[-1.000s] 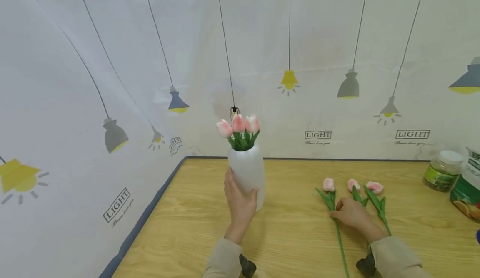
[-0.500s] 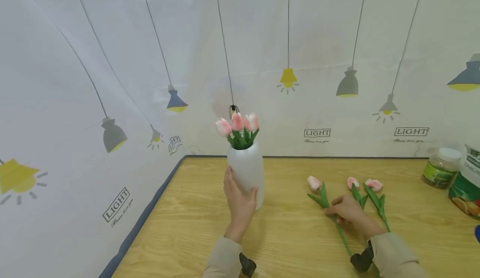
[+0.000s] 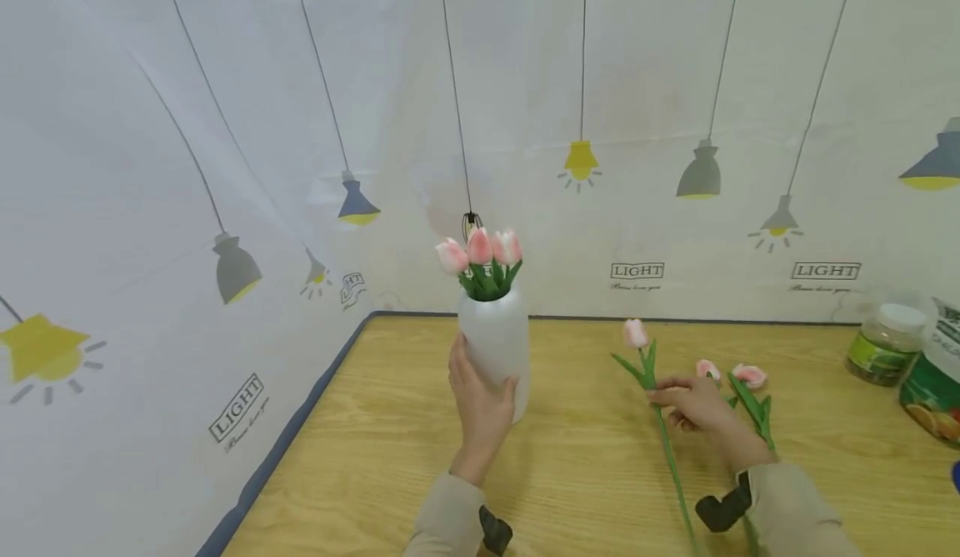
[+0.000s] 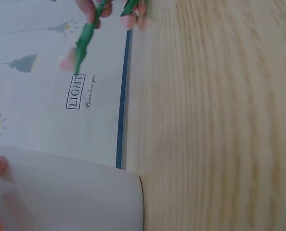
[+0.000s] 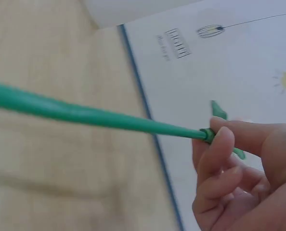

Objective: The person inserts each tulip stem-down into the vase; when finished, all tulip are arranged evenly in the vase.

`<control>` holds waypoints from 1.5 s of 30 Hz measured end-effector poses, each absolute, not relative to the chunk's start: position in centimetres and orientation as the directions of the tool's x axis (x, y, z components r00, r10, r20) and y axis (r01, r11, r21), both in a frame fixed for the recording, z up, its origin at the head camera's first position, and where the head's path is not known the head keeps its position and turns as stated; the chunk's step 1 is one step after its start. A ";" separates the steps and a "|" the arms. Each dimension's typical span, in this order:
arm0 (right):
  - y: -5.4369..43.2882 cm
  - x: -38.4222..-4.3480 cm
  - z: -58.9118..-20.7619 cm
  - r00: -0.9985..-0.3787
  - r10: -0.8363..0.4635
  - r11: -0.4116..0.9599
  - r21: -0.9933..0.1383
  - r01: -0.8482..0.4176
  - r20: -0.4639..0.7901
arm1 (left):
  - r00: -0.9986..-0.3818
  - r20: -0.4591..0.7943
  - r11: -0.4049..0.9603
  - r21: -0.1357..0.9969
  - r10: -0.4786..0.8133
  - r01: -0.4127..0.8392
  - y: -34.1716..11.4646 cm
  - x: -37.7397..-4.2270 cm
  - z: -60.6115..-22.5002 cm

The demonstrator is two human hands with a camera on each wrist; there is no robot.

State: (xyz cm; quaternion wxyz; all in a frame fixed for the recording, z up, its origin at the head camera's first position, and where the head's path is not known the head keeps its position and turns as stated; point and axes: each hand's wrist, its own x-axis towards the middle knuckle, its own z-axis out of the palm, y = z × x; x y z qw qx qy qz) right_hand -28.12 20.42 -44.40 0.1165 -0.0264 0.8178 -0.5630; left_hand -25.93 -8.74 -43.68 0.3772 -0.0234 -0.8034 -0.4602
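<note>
Tulip [image 3: 635, 333] at right seems light, its stem [image 5: 90, 114] bendy: hold just below the leaves [image 3: 649, 365], where the right grip [image 3: 699, 407] pinches; left grip [image 3: 480, 403] clasps the probably slick vase [image 3: 495, 332].

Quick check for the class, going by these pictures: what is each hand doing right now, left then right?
Left hand: closed around the white vase.
Right hand: closed, pinching a tulip's green stem.
</note>
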 end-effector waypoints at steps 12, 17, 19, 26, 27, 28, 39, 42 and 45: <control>19.8 -29.9 -36.3 -0.996 -0.057 0.355 -0.931 -0.083 0.067 | -0.741 0.612 0.561 0.729 -0.275 0.394 -8.3 -26.4 -43.7; 18.1 -30.1 -33.6 -0.994 -0.034 0.333 -0.937 -0.106 0.101 | -0.746 0.610 0.570 0.725 -0.268 0.387 -8.3 -26.2 -43.8; 17.3 -30.1 -32.6 -0.991 -0.035 0.313 -0.941 -0.130 0.125 | -0.738 0.616 0.572 0.722 -0.276 0.388 -8.3 -26.2 -43.9; 14.3 -30.5 -27.7 -0.966 -0.009 0.282 -0.927 -0.249 0.257 | -0.737 0.619 0.564 0.723 -0.273 0.398 -8.0 -26.3 -44.1; 13.8 -30.6 -26.9 -0.961 -0.001 0.275 -0.924 -0.265 0.276 | -0.732 0.625 0.568 0.718 -0.271 0.403 -8.0 -26.4 -44.1; 13.2 -30.7 -26.1 -0.954 0.005 0.263 -0.921 -0.288 0.299 | -0.727 0.632 0.572 0.711 -0.267 0.408 -8.0 -26.5 -44.1; 9.7 -31.2 -19.4 -0.891 0.067 0.159 -0.886 -0.435 0.449 | -0.715 0.649 0.576 0.698 -0.260 0.425 -8.2 -26.6 -43.9; 9.6 -30.9 -18.3 -0.868 0.086 0.109 -0.870 -0.480 0.490 | -0.722 0.638 0.567 0.711 -0.269 0.416 -8.2 -26.6 -43.9; 9.5 -30.5 -17.5 -0.849 0.109 0.062 -0.856 -0.514 0.517 | -0.728 0.627 0.559 0.721 -0.275 0.410 -8.1 -26.5 -43.9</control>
